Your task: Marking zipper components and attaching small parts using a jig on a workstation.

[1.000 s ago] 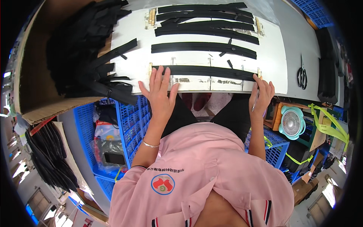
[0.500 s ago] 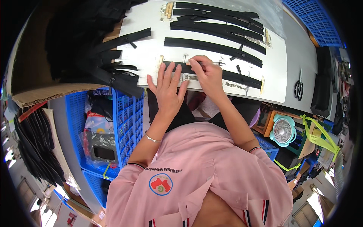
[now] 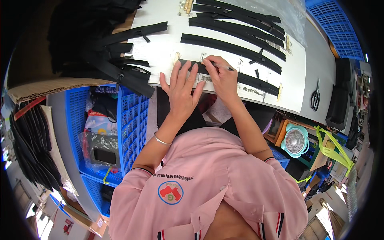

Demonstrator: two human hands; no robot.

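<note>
A black zipper (image 3: 256, 81) lies lengthwise along the near edge of a white board (image 3: 295, 78). My left hand (image 3: 180, 94) rests flat with spread fingers, its fingertips on the zipper's left part. Just to its right, my right hand (image 3: 224, 82) pinches a slim pen (image 3: 224, 67), its tip hidden by the fingers, at the zipper's far edge beside a dark mark on the board. Beyond the hands, another black zipper (image 3: 232, 49) and several more lie in rows across the board.
A heap of black zippers (image 3: 92, 48) fills a cardboard box (image 3: 44, 90) at the left, some trailing onto the board. Black-handled scissors (image 3: 315, 98) lie on the grey table at the right. A blue crate (image 3: 132, 132) stands lower left; a turquoise fan (image 3: 295, 141) lower right.
The whole view has shifted slightly. My right hand with the pen has edged toward the zipper's far side, while my left hand stays flat on the zipper.
</note>
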